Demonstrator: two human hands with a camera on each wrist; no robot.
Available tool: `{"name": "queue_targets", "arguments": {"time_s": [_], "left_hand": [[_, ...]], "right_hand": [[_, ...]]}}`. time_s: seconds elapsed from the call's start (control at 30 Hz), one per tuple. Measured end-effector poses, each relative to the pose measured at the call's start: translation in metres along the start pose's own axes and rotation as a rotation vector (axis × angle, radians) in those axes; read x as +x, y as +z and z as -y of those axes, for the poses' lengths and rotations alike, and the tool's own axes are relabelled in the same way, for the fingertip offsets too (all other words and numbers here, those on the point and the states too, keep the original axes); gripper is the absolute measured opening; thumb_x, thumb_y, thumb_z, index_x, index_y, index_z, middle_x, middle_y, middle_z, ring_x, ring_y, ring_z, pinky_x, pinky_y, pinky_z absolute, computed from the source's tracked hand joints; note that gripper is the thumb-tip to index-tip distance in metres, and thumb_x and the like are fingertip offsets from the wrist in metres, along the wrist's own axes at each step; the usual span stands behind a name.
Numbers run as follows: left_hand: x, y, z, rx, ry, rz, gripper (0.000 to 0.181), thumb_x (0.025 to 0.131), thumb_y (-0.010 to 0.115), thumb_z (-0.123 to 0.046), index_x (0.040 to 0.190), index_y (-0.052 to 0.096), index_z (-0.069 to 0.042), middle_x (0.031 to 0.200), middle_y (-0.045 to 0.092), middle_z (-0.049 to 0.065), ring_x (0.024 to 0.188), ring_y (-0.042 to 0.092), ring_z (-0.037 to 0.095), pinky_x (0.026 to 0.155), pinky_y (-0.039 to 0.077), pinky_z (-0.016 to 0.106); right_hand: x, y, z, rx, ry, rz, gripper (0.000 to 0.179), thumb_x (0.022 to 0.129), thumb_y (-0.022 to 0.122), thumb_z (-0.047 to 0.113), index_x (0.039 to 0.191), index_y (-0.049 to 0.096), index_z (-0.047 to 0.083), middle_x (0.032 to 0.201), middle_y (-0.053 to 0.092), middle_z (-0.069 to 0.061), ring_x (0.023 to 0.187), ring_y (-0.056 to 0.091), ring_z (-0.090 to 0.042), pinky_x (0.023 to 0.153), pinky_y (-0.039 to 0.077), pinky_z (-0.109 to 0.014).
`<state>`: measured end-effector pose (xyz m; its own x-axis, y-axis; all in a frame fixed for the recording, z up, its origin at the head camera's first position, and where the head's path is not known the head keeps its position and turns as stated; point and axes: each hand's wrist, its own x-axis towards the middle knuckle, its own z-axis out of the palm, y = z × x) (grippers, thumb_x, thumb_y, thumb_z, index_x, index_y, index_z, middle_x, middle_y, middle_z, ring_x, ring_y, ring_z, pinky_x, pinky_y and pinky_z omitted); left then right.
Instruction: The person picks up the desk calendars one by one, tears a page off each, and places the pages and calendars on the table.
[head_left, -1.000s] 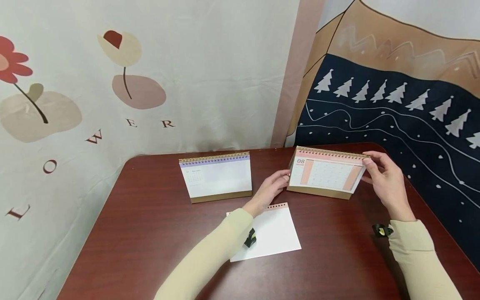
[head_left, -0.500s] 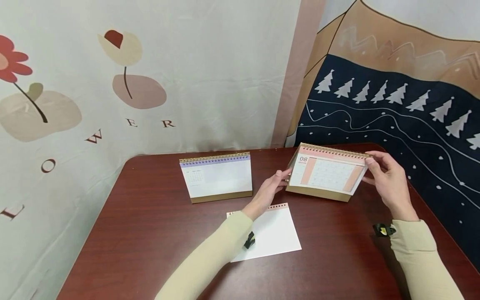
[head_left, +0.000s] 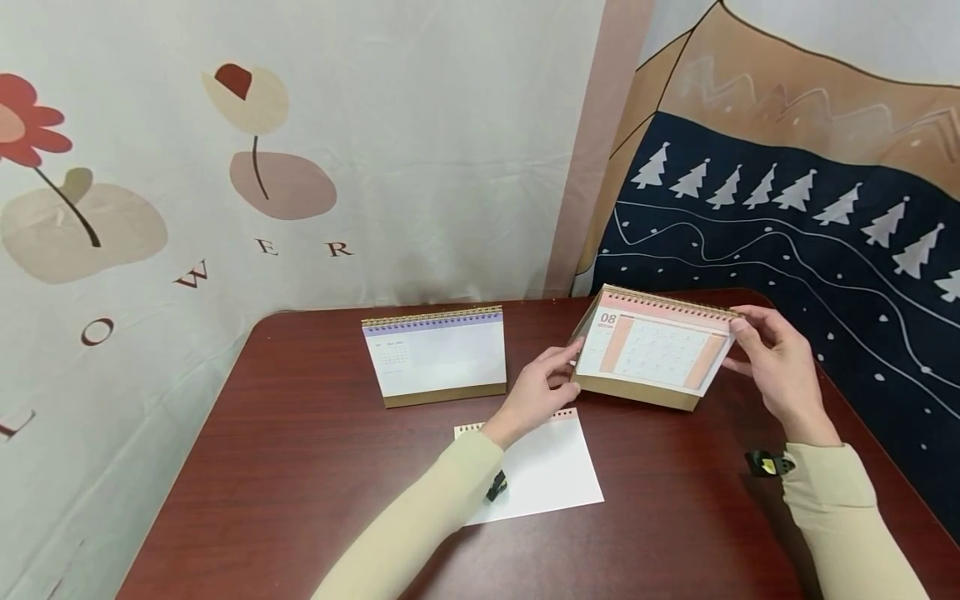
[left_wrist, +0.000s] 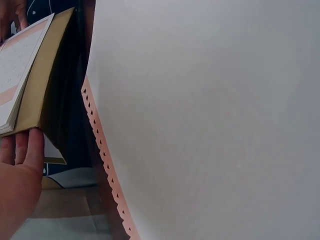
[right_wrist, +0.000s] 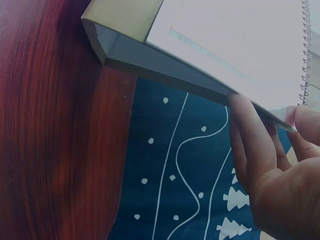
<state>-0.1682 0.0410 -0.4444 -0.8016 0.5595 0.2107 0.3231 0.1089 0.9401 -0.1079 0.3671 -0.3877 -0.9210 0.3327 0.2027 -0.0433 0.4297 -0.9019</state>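
Observation:
A pink desk calendar with "08" on its page stands angled at the table's back right. At its upper right corner my right hand pinches it, thumb on the front and fingers behind, as the right wrist view also shows. My left hand holds its lower left side, thumb near the front corner and fingers at the side edge. In the left wrist view, the left fingertips touch the brown base; that thumb is hidden there. Whether the base is off the table I cannot tell.
A purple-topped desk calendar stands at the back middle. A loose white sheet with a pink punched edge lies under my left forearm. The red-brown table meets printed cloth at the back.
The pink calendar has turned a little, its lower front edge coming slightly nearer. My left thumb has come down from raised to the calendar's lower left corner. The right hand keeps its hold.

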Motion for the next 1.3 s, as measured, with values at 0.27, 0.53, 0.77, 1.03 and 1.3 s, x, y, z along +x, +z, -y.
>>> {"name": "queue_targets", "arguments": {"time_s": [0.27, 0.53, 0.77, 1.03, 1.3], "left_hand": [[-0.002, 0.002, 0.001, 0.178, 0.095, -0.03, 0.072, 0.092, 0.066, 0.011, 0.157, 0.044, -0.01, 0.132, 0.06, 0.012, 0.108, 0.066, 0.022, 0.095, 0.053, 0.02], [-0.005, 0.003, -0.003, 0.279, 0.132, -0.084, 0.071, 0.092, 0.069, 0.009, 0.156, 0.049, -0.015, 0.117, 0.066, 0.009, 0.098, 0.07, 0.021, 0.087, 0.055, 0.018], [-0.006, 0.003, -0.005, 0.245, 0.143, -0.112, 0.064, 0.091, 0.068, 0.011, 0.15, 0.056, -0.012, 0.11, 0.068, 0.009, 0.099, 0.071, 0.019, 0.088, 0.055, 0.018], [-0.009, 0.002, -0.011, 0.171, 0.148, -0.113, 0.046, 0.091, 0.067, 0.013, 0.136, 0.061, 0.003, 0.112, 0.066, 0.014, 0.101, 0.069, 0.024, 0.086, 0.056, 0.02], [-0.016, -0.003, -0.024, 0.153, 0.131, -0.086, 0.043, 0.092, 0.065, 0.013, 0.133, 0.061, 0.002, 0.116, 0.068, 0.014, 0.102, 0.07, 0.023, 0.086, 0.057, 0.022]], "right_hand": [[0.0, 0.0, 0.0, 0.015, -0.003, 0.006, 0.034, 0.108, 0.054, 0.02, 0.14, 0.056, 0.009, 0.112, 0.058, 0.011, 0.092, 0.062, 0.0, 0.066, 0.059, -0.021], [-0.002, -0.001, -0.002, 0.048, 0.011, 0.009, 0.028, 0.108, 0.054, 0.021, 0.136, 0.059, 0.017, 0.112, 0.058, 0.011, 0.093, 0.061, -0.001, 0.065, 0.059, -0.022], [-0.002, -0.001, -0.001, 0.06, 0.01, 0.009, 0.029, 0.108, 0.054, 0.019, 0.137, 0.059, 0.017, 0.112, 0.059, 0.01, 0.091, 0.062, -0.002, 0.065, 0.059, -0.022], [-0.005, -0.002, 0.009, 0.138, -0.002, 0.013, 0.027, 0.107, 0.057, 0.019, 0.134, 0.061, 0.018, 0.112, 0.06, 0.009, 0.091, 0.064, 0.0, 0.064, 0.059, -0.021], [-0.005, -0.001, 0.021, 0.178, -0.031, 0.026, 0.028, 0.105, 0.06, 0.016, 0.133, 0.063, 0.016, 0.11, 0.061, 0.005, 0.089, 0.065, -0.001, 0.063, 0.059, -0.021]]}}
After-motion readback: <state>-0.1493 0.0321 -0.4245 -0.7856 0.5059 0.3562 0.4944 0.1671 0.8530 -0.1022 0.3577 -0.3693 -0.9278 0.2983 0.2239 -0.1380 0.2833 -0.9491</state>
